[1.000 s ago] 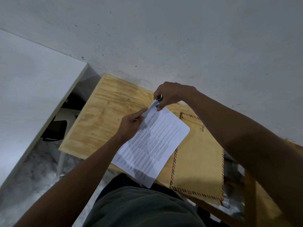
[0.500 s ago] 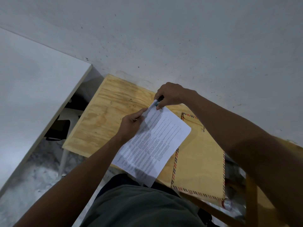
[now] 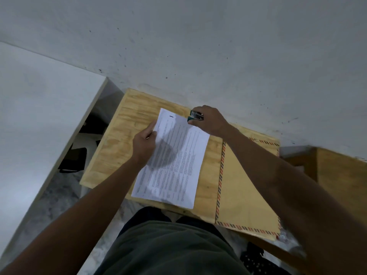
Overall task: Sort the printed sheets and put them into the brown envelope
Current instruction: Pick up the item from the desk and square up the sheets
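The printed sheets (image 3: pixel 178 159) are a white stack covered in small text, lying over the small plywood table (image 3: pixel 119 139) with a staple mark at the top left corner. My left hand (image 3: pixel 144 146) pinches their left edge, thumb on top. My right hand (image 3: pixel 208 121) is off the sheets' top right corner, shut on a small green and metal stapler (image 3: pixel 195 116). The brown envelope (image 3: pixel 244 195), edged in red and dark stripes, lies flat to the right of the sheets under my right forearm, its far end partly hidden.
A grey wall runs just behind the table. A white tabletop (image 3: pixel 35 120) stands to the left, with a black object (image 3: pixel 74 159) on the floor in the gap. A second wooden piece (image 3: pixel 341 175) sits at the right. My lap is at the table's near edge.
My right hand has pulled the stapler off the sheets' corner and moved it right. The sheets have turned flatter and straighter on the table, and the staple now shows.
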